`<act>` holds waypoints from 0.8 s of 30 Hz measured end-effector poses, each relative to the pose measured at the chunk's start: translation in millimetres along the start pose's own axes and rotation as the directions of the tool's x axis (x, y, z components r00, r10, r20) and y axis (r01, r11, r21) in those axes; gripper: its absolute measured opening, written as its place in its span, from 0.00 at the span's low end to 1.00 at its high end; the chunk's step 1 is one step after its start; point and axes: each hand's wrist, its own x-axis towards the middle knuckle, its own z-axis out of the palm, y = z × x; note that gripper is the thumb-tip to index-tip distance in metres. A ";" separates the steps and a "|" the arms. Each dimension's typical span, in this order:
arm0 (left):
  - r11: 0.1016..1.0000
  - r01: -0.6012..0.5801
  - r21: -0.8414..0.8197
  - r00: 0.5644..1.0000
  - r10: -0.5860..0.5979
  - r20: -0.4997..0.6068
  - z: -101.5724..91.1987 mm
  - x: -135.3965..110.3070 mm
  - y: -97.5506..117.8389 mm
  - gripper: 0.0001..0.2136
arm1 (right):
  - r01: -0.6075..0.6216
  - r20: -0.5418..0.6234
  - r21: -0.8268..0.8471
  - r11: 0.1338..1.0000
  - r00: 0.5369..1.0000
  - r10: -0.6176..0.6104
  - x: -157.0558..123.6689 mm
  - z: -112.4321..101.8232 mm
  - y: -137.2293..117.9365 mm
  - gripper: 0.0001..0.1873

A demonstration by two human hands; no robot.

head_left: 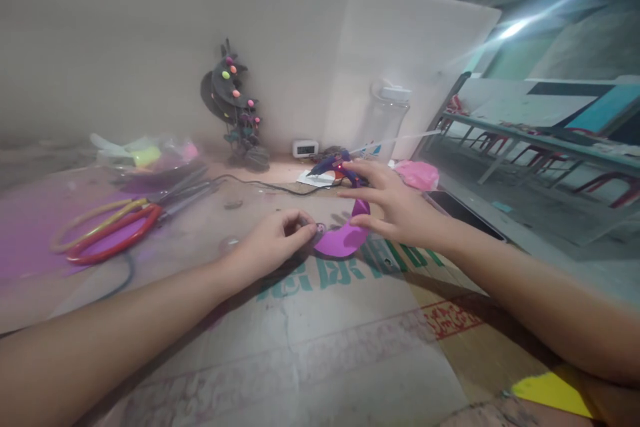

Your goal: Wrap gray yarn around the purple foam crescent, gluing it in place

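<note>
A purple crescent-shaped piece [343, 241] lies at the middle of the cardboard, its upper tip bent upward. My left hand [283, 239] is closed in a pinch at its left end, where a small greyish round bit shows at the fingertips. Over the crescent's right side, my right hand [393, 203] has its fingers spread, with nothing gripped. Its upper fingers reach beside a dark blue glue gun [329, 163] with a red light; whether they touch it is unclear. The thumb is at the crescent's edge.
Large red-and-yellow-handled scissors [117, 232] lie at left on purple sheet. A decorated dark crescent ornament [233, 90] stands at the back, near a small white clock [305, 148]. A clear bottle [387, 113], pink bundle [416, 175] and phone [465, 213] are on the right. A black cord [260, 181] crosses behind.
</note>
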 end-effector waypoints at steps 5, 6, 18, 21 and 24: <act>0.994 -0.080 0.078 0.997 0.079 0.019 0.0 -1.8 -0.8 0.11 | 0.002 0.112 -0.056 0.998 0.994 0.004 0.7 5.5 -14.8 0.09; 0.993 -0.082 0.081 0.997 0.080 0.023 -0.2 -1.6 -1.4 0.11 | -0.017 0.116 -0.014 1.000 0.993 0.019 1.1 6.8 -14.7 0.09; 0.992 -0.066 0.110 0.998 0.065 0.009 -0.7 -0.2 -1.9 0.12 | -0.418 0.012 0.802 0.426 0.726 0.688 5.3 13.3 29.2 0.13; 0.989 -0.075 0.125 0.997 0.075 0.002 -0.9 0.6 -3.6 0.12 | -0.369 0.016 0.888 0.275 0.622 0.783 2.2 15.5 48.5 0.16; 0.990 -0.070 0.122 0.998 0.070 -0.001 -1.2 1.9 -7.1 0.13 | -0.380 -0.019 0.886 0.265 0.541 0.841 0.2 14.3 60.4 0.13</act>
